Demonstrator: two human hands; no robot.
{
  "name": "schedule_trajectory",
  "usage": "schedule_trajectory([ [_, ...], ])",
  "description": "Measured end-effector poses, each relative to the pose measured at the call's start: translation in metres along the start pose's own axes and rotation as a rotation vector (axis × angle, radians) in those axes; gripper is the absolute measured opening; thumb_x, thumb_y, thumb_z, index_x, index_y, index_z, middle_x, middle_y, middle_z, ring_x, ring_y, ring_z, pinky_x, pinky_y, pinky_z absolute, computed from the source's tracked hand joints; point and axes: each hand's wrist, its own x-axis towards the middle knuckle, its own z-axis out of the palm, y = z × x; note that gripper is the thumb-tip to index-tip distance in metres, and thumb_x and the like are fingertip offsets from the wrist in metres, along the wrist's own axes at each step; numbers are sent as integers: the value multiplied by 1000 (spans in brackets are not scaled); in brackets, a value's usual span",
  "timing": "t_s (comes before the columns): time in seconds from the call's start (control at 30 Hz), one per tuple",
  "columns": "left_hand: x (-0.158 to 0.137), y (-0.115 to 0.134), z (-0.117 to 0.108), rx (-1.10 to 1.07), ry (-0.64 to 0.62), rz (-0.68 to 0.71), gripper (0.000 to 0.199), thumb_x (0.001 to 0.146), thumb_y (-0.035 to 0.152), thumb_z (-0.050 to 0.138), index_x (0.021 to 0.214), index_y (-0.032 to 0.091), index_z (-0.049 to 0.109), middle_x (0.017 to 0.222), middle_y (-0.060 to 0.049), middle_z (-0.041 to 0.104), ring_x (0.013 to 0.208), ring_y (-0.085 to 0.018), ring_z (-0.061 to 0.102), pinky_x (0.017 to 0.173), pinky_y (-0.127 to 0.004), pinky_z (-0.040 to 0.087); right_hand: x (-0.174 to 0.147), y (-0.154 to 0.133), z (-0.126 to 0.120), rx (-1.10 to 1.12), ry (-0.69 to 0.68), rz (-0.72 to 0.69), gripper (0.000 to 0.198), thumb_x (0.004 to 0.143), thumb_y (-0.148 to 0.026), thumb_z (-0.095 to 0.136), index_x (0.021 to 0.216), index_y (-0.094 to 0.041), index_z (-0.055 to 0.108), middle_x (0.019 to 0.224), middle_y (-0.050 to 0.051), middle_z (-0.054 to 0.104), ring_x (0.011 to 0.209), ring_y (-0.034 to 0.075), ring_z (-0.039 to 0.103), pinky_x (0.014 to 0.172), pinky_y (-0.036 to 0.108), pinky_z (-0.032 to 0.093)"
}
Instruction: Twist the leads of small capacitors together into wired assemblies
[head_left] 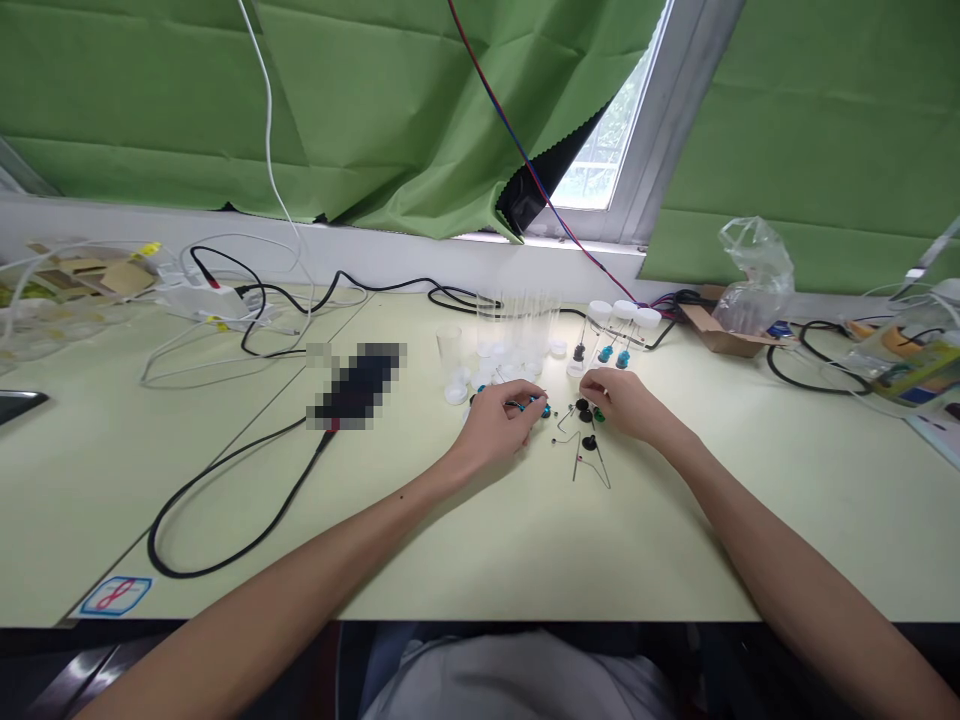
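My left hand (501,420) is closed, thumb and fingertips pinching a small shiny blue part (545,409). My right hand (615,400) is curled with its fingertips together over the small parts; what it pinches, if anything, is hidden. Close below it lie black round knob-like pieces (590,443), a green piece (599,414) and several thin bent metal wires (600,470). Behind my hands stand clear plastic tubes (525,325) in a cluster. To their right are tubes with white caps (623,310), holding blue pieces (622,358) and a dark one (579,352).
A pixelated dark device (360,385) lies left, with a black cable (225,470) looping from it. At the back left is a white power strip (202,297). An open cardboard box (716,332) holds a clear plastic bag (757,280). Green curtains (375,120) hang behind the table.
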Motion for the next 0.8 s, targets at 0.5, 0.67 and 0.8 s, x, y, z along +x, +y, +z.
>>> schedule_trajectory([
  [0.5,0,1,0,-9,-1,-4,26,88,43,58,92,20,67,87,-3,63,45,-6,50,43,-23,40,0,-6,-1,21,-91,7,14,88,-19,55,77,-19,65,78,4,68,71,18,58,64,30,43],
  [0.67,0,1,0,-22,4,1,28,89,45,57,92,19,67,80,-2,60,44,-7,50,44,-23,41,0,-5,0,35,-65,9,15,88,-21,53,77,-19,64,78,5,68,72,19,59,65,31,43],
  [0.8,0,1,0,-54,8,-10,30,88,47,59,90,19,67,76,-1,60,43,-7,51,44,-24,41,0,-7,0,150,-23,34,15,87,-26,54,77,-20,63,77,4,68,70,18,60,67,33,47],
])
